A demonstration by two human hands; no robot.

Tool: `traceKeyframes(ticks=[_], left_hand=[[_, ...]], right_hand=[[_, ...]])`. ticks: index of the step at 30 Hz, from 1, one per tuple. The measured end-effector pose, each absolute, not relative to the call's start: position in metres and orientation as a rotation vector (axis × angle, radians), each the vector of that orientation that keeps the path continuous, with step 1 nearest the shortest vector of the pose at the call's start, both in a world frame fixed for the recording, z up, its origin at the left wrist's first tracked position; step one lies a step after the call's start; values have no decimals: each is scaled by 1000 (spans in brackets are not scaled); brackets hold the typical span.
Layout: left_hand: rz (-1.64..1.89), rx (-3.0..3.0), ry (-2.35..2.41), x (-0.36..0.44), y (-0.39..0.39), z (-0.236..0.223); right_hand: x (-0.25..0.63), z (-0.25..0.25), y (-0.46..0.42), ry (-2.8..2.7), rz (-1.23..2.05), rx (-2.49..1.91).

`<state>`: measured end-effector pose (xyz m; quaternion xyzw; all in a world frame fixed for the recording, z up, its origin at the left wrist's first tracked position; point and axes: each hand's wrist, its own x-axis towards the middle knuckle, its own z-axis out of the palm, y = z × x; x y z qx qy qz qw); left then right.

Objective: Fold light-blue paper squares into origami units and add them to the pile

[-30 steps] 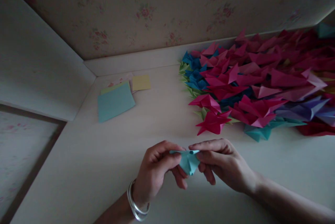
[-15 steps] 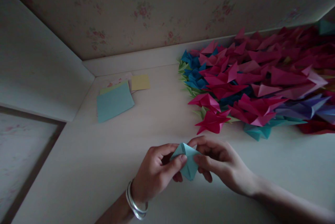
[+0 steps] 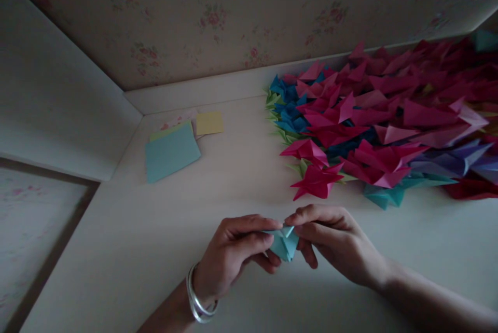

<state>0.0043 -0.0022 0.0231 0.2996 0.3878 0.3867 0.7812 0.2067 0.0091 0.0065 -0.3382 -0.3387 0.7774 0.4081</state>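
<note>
A small folded piece of light-blue origami paper (image 3: 286, 246) is held between both hands, above the white tabletop. My left hand (image 3: 237, 250), with silver bangles at the wrist, pinches its left side between thumb and fingers. On the other side, my right hand (image 3: 334, 239) grips the upper right corner with thumb and index finger, its other fingers curled below. The paper's top point is folded down toward me, and its lower point faces my body. Part of the paper is hidden behind the fingers.
Many folded paper cranes (image 3: 373, 120) in pink, blue, green and purple lie packed along the wall at right. Light-blue paper sheets (image 3: 171, 154) and a yellow paper square (image 3: 210, 122) lie at left on the white table (image 3: 116, 234). A white panel (image 3: 62, 79) stands at far left.
The paper's top corner, upright before, is now bent down toward me. My right index finger and thumb have closed on the upper edge, and the left fingers have shifted along it.
</note>
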Motion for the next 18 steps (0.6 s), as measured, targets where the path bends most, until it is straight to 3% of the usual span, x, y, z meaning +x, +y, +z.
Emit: traceKeyframes(ticks=[18], left_hand=[[861,623,844,6,-3,24]], right_hand=[[214,1,12,-1052,1808,-797]])
